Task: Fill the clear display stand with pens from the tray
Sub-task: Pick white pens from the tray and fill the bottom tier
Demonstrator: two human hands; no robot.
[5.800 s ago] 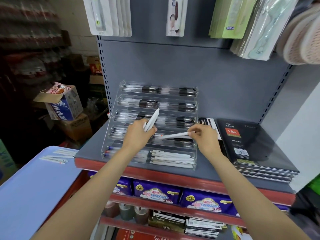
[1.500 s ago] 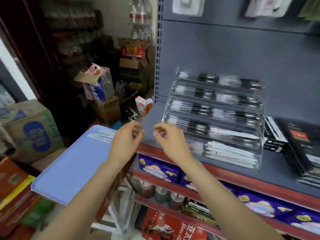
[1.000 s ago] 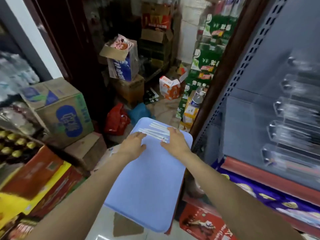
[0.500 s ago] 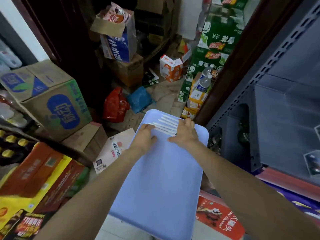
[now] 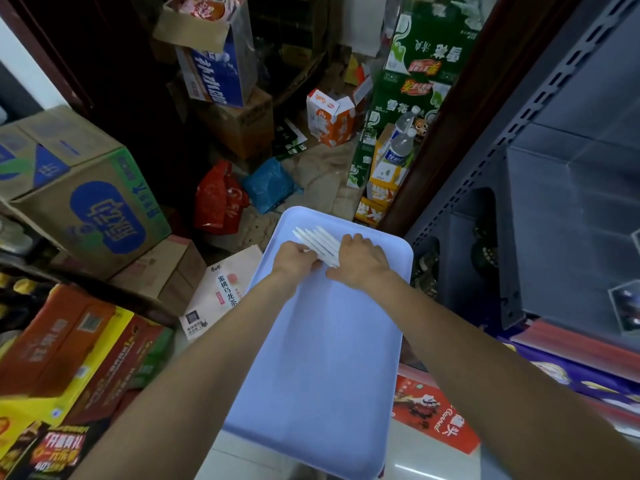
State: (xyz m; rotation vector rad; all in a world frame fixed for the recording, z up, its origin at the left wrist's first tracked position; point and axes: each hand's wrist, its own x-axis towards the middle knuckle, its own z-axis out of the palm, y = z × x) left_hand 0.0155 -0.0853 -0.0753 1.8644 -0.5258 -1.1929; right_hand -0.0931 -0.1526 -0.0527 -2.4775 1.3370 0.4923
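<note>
- On the tray's far end, left hand [image 5: 297, 260] reaches forward, fingers curled onto the near ends of the white pens [image 5: 317, 242].
- Right hand [image 5: 360, 258] lies palm down, fingers over the same fanned, slim, smooth pens.
- Pale blue plastic tray [image 5: 325, 358], rounded corners.
- Clear display stand [image 5: 627, 306] at the right edge.

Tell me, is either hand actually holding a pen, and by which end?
Both hands, left hand and right hand, are on the near ends of the white pens on the blue tray; whether any is gripped cannot be told.
</note>
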